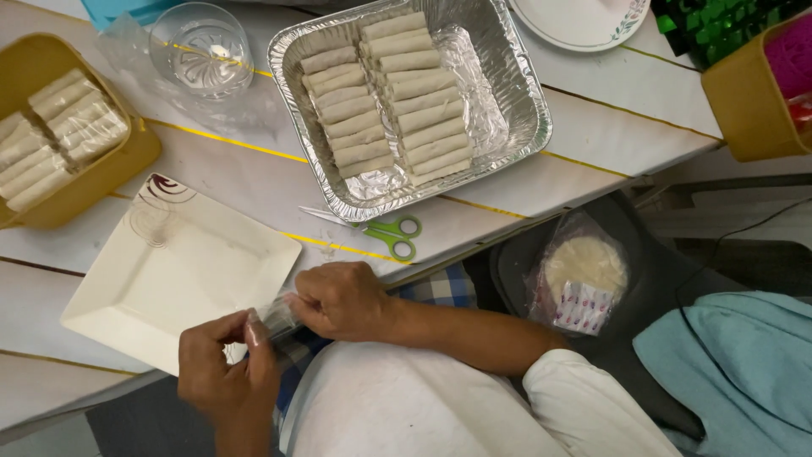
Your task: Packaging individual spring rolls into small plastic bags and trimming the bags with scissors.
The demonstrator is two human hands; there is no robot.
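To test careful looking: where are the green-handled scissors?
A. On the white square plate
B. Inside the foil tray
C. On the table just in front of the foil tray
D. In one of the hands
C: the scissors lie on the table beside the foil tray, clear of both hands.

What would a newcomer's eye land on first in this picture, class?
Probably the foil tray at top centre, lined with two rows of pale rolls. Next, the left hand and right hand at the table's near edge, pinching a clear wrapper beside the square white plate.
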